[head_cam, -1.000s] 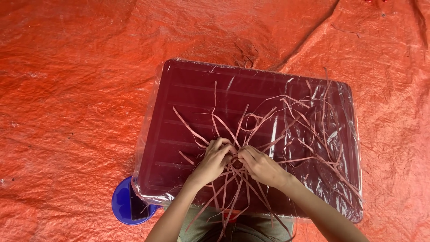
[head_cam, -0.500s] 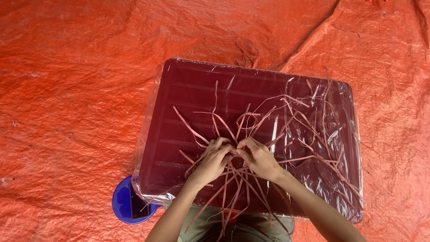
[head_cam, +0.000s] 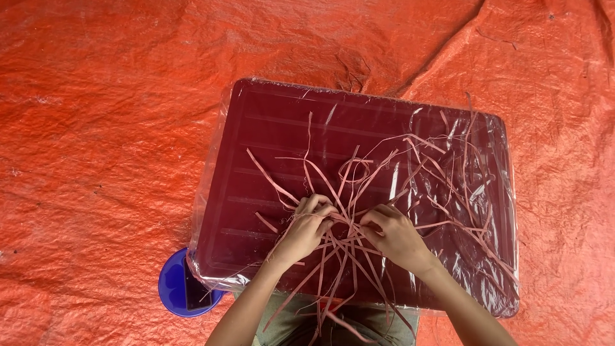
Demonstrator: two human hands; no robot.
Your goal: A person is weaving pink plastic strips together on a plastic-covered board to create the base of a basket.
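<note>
At the centre of the head view, a dark maroon rectangular board with rounded corners and shallow lengthwise ribs lies flat, wrapped in clear, crinkled plastic film that bulges loose along its left edge and glints over the right half. No label or sign shows on it. Across the board lies a scatter of thin, flat, pale reddish strips, ribbon-like, some curled into a loop near the middle, densest toward the right and near edge; several hang over the near edge toward the person's lap. The left hand and right hand sit close together, slightly apart, over the lower middle of the board, where a number of strips cross in a fan. The left fingers are curled shut, pinching strips at the crossing point; the right fingers are likewise bent closed on strips just beside it. Both forearms enter from the bottom edge. The upper left part of the board is bare ribbed surface; the right side is crowded with tangled strips reaching to the edge. Just off the near left corner, partly tucked under the film, sits a round blue lid-like object with a dark flat rectangle resting on it. All around lies an orange tarpaulin, woven in texture, wrinkled and creased, with wide open room on the left, top and right.
</note>
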